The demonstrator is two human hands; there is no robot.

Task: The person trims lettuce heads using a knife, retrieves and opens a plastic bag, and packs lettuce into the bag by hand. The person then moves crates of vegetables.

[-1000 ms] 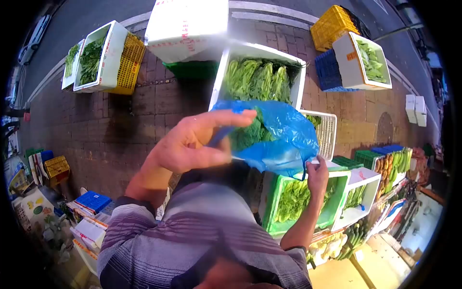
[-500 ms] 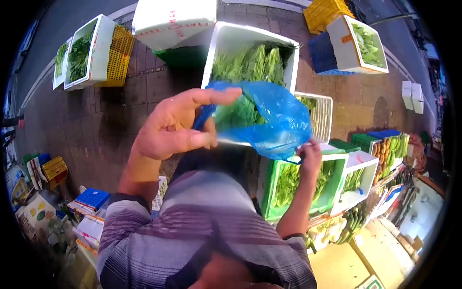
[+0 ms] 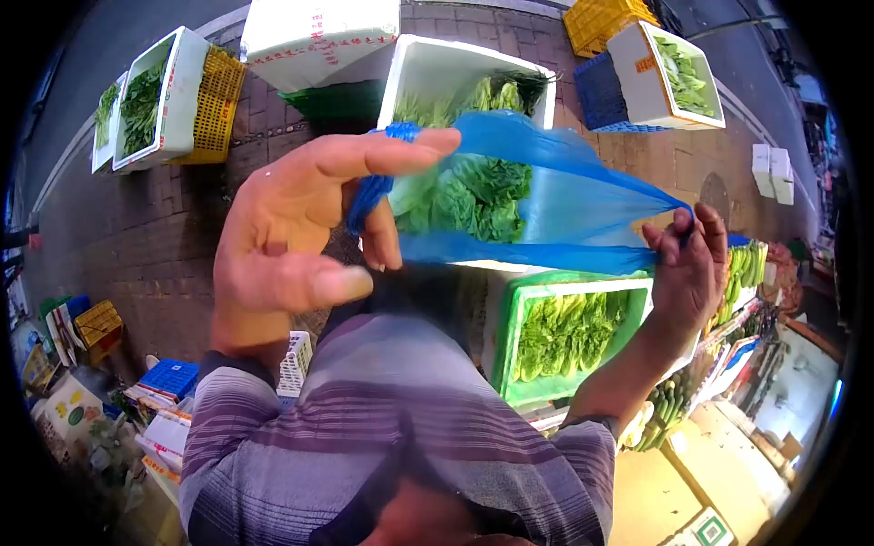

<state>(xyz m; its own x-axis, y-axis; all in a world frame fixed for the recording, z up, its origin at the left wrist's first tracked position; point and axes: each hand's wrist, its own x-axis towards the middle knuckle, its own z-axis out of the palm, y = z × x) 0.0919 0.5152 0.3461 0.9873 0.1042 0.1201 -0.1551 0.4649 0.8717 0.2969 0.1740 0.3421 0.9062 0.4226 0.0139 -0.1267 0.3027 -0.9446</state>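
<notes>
A thin blue plastic bag (image 3: 583,196) is stretched wide between my two hands. My left hand (image 3: 300,227) has its thumb and forefinger apart, and bunched blue plastic from the bag loops round its fingers. At the other end, my right hand (image 3: 694,264) pinches the bag's edge, drawn to a point. Through the mouth of the bag show leafy greens (image 3: 478,196), which lie in a white foam box (image 3: 393,86) behind it. Whether any greens are inside the bag cannot be told.
A green-lined box (image 3: 505,364) of lettuce stands below my right forearm. Foam boxes (image 3: 187,100) of greens rest on yellow crates (image 3: 218,105) at the left. Another greens box (image 3: 642,82) sits at the far right, and several cucumbers (image 3: 669,419) lie low right.
My right hand has moved right and slightly up, pulling the bag out long and taut. My left hand has shifted a little left, nearer the camera.
</notes>
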